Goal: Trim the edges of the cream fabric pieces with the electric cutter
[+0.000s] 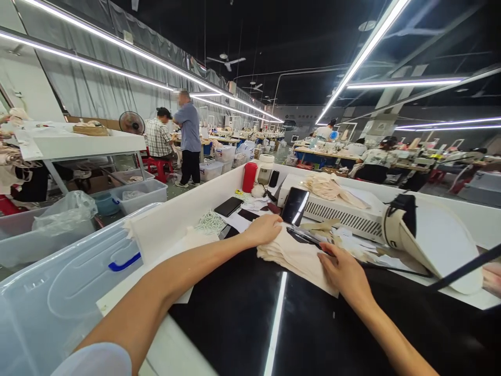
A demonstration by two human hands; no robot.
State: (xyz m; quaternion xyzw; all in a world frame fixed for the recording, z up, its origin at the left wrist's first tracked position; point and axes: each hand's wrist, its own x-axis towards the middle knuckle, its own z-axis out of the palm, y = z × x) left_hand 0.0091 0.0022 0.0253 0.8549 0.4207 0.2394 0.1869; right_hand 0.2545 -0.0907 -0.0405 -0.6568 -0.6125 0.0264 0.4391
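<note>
A layered stack of thin cream fabric pieces [291, 256] lies on a glossy black work surface [235, 313]. My left hand [264, 230] is closed on the upper left edge of the stack, fingertips pinched together. Over the stack's right side, my right hand [346, 269] holds a slim dark metal tool [303, 235], whose kind I cannot make out. The tool lies across the fabric's far edge, pointing toward my left hand. Just behind the fabric, a phone with a dark screen [295, 205] leans upright.
A second black phone [229, 207], pale green cord [210, 223] and a red thread cone [249, 177] stand around the back left. A white vented machine [340, 209] carries more cream pieces. At left is a translucent bin [78, 292]; people work beyond the white partition.
</note>
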